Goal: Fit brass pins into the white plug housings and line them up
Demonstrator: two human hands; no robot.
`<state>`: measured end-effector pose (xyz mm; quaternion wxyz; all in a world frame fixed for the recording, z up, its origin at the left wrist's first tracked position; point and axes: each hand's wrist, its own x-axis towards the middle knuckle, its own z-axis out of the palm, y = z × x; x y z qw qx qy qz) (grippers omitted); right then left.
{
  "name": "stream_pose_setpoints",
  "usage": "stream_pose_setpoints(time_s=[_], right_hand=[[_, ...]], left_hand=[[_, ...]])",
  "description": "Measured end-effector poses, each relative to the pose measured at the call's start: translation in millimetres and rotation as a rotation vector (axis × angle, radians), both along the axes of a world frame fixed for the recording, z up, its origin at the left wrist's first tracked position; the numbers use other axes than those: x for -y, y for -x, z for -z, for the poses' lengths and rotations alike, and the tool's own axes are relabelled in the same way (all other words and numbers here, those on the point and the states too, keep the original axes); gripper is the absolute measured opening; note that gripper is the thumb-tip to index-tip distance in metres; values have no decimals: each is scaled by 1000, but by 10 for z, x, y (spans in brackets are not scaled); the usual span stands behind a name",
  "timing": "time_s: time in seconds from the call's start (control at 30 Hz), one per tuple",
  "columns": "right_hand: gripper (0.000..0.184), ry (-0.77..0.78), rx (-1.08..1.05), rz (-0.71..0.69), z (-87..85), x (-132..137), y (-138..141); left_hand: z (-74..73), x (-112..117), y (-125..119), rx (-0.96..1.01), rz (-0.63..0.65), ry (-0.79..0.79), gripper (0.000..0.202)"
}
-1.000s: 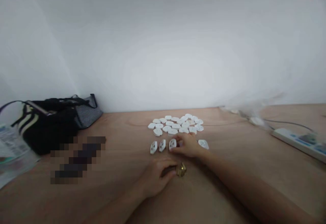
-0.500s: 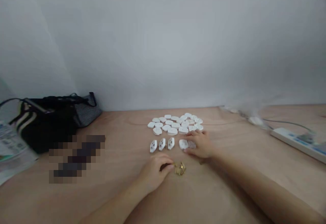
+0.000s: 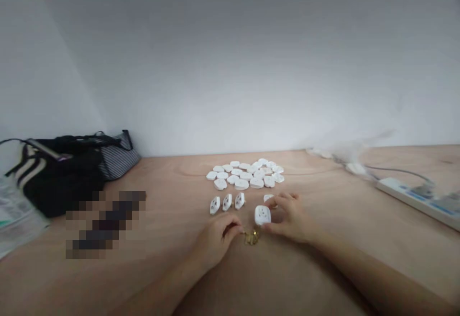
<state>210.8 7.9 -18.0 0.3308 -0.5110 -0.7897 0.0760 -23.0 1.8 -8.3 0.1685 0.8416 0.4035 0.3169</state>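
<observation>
right hand (image 3: 292, 219) pinching white plug (image 3: 262, 215), left hand (image 3: 217, 239) beside brass pins (image 3: 251, 237)

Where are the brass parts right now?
Head view: the brass parts sit beside the left hand, below the white plug casing in the right hand.

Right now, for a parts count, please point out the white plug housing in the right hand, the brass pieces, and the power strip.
white plug housing (image 3: 262, 215): head view, on its flat face
brass pieces (image 3: 251, 237): head view, on the cluster's middle
power strip (image 3: 406, 196): head view, on its white casing
</observation>
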Motion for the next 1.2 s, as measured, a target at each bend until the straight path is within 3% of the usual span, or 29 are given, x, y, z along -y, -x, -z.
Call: stream_pose_setpoints(time_s=[0.17,0.53,0.87,1.2], right_hand=[[36,-25,-27,-40,10,170,43],[38,-39,-53,-70,-15,208,129],[35,2,-99,-115,-29,229,171],[36,-1,-83,-188,-39,234,172]], left_hand=[[-10,46,-31,110,70,-57,11],[38,68,-57,224,137,-173,18],[31,84,-50,139,258,-185,28],[-35,34,-23,36,372,-451,32]])
